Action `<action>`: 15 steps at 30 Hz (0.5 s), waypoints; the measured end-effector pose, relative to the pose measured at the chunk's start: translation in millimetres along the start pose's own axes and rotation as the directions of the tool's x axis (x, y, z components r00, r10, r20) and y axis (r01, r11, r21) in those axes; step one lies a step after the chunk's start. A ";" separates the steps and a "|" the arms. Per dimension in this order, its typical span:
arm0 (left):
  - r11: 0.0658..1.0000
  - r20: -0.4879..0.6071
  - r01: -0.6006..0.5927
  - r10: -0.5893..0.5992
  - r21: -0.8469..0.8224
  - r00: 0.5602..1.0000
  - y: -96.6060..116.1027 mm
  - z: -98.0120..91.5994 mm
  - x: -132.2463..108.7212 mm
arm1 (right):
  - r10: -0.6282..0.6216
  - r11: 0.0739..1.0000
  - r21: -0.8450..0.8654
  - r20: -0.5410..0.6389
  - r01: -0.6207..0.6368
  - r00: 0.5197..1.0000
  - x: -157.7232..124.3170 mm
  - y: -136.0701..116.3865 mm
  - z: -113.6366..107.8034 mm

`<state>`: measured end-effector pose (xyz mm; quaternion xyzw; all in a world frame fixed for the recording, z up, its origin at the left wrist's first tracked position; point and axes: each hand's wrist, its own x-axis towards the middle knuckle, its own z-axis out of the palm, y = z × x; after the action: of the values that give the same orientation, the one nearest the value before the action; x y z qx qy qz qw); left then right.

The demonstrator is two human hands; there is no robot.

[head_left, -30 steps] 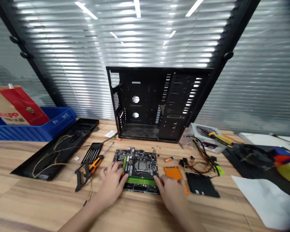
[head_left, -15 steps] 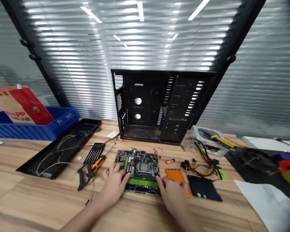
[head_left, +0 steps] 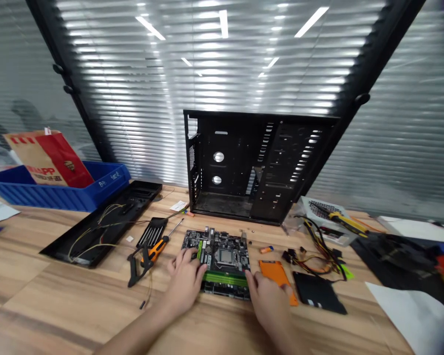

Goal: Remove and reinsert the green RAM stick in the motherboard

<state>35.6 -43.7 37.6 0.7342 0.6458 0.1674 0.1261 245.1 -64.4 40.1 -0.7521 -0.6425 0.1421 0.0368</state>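
A motherboard (head_left: pixel 227 256) with a square processor socket and long green memory slots lies flat on the wooden table. My left hand (head_left: pixel 187 276) grips its left edge, thumb beside the green slots and fingers curled. At the right edge, my right hand (head_left: pixel 264 291) has its fingertips closed on the board near the ends of the green slots. Just right of the board lies an orange drive plate (head_left: pixel 276 276), partly behind my right hand. An orange-and-black screwdriver (head_left: pixel 158 247) and a black clamp-like tool (head_left: pixel 133 268) lie left of my left hand.
Behind the board stands an open black computer case (head_left: pixel 229 162). A long black panel (head_left: pixel 92 236) and a blue bin (head_left: pixel 59 192) are at the left. To the right are a power supply (head_left: pixel 335 231) with cables, a black drive (head_left: pixel 318 291) and white paper (head_left: pixel 403 305).
The whole view has shifted, so things appear slightly farther right. Both hands remain at the motherboard's edges, with no clear movement relative to it.
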 end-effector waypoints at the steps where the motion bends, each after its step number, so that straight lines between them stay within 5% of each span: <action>1: 1.000 0.000 -0.007 0.007 -0.003 1.000 -0.6 -0.6 -0.1 | 0.001 1.000 0.002 0.006 -0.001 1.000 -0.1 0.3 -0.7; 15: 0.991 0.069 -0.125 0.122 0.049 0.990 -5.8 -19.0 0.2 | -0.096 0.991 0.088 -0.016 0.097 0.995 1.4 14.2 -15.8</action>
<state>22.6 -43.3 52.6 0.7809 0.5989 0.1334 0.1170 263.0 -63.5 51.7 -0.7186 -0.6710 0.1642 0.0807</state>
